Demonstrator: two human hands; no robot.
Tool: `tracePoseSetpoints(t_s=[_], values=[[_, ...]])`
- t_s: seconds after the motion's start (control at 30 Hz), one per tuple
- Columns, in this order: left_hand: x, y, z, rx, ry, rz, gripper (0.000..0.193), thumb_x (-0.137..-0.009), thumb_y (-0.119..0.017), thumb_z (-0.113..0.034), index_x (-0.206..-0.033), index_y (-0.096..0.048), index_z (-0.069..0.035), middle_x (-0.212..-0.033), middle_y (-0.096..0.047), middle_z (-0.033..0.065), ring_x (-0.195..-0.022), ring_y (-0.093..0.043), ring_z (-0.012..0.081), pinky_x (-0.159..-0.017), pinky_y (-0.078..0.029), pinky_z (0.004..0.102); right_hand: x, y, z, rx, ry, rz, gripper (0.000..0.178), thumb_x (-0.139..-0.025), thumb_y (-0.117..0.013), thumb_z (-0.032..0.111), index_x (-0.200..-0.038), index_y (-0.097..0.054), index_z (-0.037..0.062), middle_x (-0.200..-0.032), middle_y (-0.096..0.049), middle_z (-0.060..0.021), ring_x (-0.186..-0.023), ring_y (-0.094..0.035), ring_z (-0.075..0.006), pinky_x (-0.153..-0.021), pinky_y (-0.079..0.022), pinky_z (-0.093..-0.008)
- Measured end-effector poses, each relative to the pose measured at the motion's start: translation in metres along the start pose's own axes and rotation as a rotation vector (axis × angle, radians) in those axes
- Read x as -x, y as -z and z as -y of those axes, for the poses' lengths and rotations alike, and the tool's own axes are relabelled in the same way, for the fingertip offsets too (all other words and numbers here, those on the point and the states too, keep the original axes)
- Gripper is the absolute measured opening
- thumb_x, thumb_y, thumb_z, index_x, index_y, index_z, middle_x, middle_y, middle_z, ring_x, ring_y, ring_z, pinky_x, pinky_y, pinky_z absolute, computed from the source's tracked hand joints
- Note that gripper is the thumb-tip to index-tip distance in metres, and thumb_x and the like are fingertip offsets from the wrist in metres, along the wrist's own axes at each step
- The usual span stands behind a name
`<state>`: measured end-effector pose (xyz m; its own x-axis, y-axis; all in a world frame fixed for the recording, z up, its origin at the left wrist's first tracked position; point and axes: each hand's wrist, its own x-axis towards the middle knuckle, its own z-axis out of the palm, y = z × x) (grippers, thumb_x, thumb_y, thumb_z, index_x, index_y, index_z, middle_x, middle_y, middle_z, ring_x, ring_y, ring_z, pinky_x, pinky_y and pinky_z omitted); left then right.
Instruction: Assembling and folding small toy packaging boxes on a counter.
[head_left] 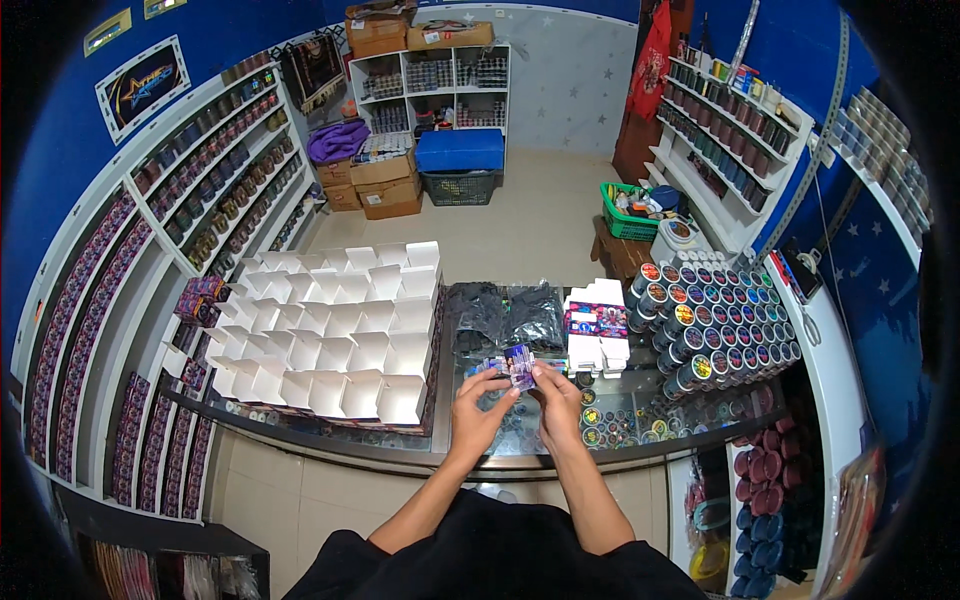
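Note:
Over the glass counter (450, 400) I hold a small purple printed card or sticker (520, 367), too small to tell which. My right hand (558, 402) pinches its right edge between thumb and fingers. On the other side, my left hand (480, 412) has its thumb at the card's lower corner and its fingertips at the left edge. More small printed pieces (488, 366) lie just behind the fingers. To the right rests a stack of flat white boxes (598, 352) with a dark printed panel. Clear plastic bags of black items (535, 315) lie beyond my hands.
Rows of open white boxes (330, 335) cover the counter's left. Stacked round-lidded jars (715, 340) crowd its right. Beyond stand a green basket (630, 215), a blue-lidded crate (460, 150) and cardboard boxes (388, 185). Shelves of canisters (215, 165) line the walls.

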<state>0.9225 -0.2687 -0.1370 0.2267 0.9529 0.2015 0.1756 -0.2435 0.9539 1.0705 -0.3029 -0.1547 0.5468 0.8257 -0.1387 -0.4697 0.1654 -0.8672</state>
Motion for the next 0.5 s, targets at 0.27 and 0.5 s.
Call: tracePoseSetpoints(t_s=[0.27, 0.5], values=[[-0.022, 0.022, 0.003, -0.064, -0.019, 0.148, 0.016, -0.091, -0.084, -0.019, -0.099, -0.082, -0.005, -0.126, -0.077, 0.0120, -0.126, -0.067, 0.0307, -0.110, -0.049, 0.0416, 0.009, 0.000, 0.019, 0.153, -0.026, 0.080, 0.026, -0.102, -0.075, 0.018, -0.122, -0.076, 0.0019, -0.113, -0.074, -0.0024, -0.104, -0.069, -0.0133, -0.091, -0.055, -0.0318], [-0.049, 0.061, -0.023, -0.296, -0.155, 0.441, 0.017, -0.089, -0.084, -0.017, -0.096, -0.081, -0.003, -0.121, -0.079, 0.0138, -0.119, -0.068, 0.0336, -0.107, -0.050, 0.0420, -0.016, 0.014, 0.066, 0.756, 0.226, 0.408, 0.032, -0.095, -0.082, 0.027, -0.122, -0.079, 0.0098, -0.139, -0.066, -0.0086, -0.125, -0.064, -0.0202, -0.095, -0.054, -0.0351]])
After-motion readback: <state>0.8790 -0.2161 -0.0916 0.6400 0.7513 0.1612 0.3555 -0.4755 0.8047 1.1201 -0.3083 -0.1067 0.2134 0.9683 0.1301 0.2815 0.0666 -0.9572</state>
